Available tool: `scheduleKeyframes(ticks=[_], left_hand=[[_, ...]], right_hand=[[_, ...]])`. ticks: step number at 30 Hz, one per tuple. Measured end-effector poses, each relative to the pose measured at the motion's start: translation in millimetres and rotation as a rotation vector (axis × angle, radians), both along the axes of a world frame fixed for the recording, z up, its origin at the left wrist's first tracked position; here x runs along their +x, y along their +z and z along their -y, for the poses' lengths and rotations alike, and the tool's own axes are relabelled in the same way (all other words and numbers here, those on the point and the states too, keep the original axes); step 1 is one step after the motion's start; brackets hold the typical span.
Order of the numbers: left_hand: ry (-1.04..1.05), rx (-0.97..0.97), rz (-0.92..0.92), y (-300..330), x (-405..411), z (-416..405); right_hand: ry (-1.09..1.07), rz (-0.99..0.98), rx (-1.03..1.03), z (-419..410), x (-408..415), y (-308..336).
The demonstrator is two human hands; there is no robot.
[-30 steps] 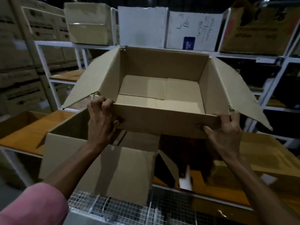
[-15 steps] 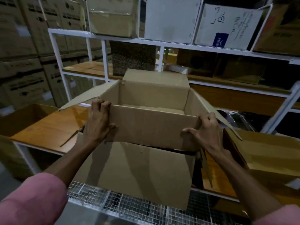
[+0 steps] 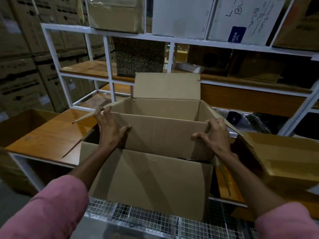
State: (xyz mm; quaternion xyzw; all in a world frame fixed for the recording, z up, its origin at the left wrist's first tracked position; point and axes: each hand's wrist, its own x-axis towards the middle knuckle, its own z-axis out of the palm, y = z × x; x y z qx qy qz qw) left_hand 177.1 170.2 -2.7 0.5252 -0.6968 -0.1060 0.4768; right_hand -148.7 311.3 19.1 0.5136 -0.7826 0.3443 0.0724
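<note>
My left hand (image 3: 112,131) and right hand (image 3: 216,135) grip the open box (image 3: 164,135) by its near wall, where its left flap (image 3: 88,116) may snag the larger box (image 3: 151,183).

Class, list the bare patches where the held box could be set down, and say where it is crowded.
Free: bare wood between the open box at far left and the large box under the held box; a smaller bare strip left of the speckled box. Crowded: the right side, with a brown carton and dark wrapped items.
</note>
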Motion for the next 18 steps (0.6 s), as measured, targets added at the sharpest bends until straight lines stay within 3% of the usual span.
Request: scheduleKeyframes(ticks=[2, 5, 8, 12, 18], left_hand=[[0.055, 0.061, -0.082, -6, -3, -1], [0.110, 0.317, -0.256, -14, -11, -1], [0.125, 0.505, -0.249, -20, -16, 1], [0.159, 0.474, -0.134, -16, -22, 4], [0.209, 0.376, 0.050, -1, -30, 13]], right_hand=[[0.006, 0.005, 0.018, 5, 2, -6], [-0.003, 0.004, 0.035, 8, 2, -13], [-0.016, 0.045, 0.035, 9, 0, -13], [-0.040, 0.056, 0.062, 12, -4, -10], [-0.189, 0.028, 0.301, 23, -3, 7]])
